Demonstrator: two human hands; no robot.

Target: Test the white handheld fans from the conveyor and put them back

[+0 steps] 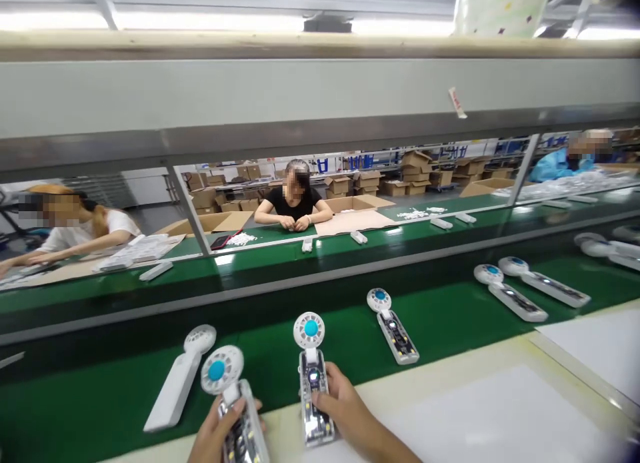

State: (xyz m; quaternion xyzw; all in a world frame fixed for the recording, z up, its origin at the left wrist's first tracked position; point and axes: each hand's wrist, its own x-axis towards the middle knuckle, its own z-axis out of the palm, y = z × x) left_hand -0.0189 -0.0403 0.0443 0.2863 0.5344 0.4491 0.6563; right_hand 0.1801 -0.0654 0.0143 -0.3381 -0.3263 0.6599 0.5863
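My left hand [225,426] is closed around a white handheld fan [245,423] with a round slotted head and a blue centre; its clear handle shows the circuit inside. A second handheld fan [311,333] of the same kind is in my right hand [345,410], thumb on the front of the handle and fingers at its side. Both fans are upright, heads away from me, above the near edge of the green conveyor belt [280,296]. Just left of my left hand, a white fan [175,386] lies on the belt with its plain side up.
To the right along the belt lie another fan [397,333] and several more. A pale worktop [450,416] borders the belt on my side. Across a metal rail [350,260], co-workers sit at a green bench with white parts [241,239] and cardboard boxes [350,204].
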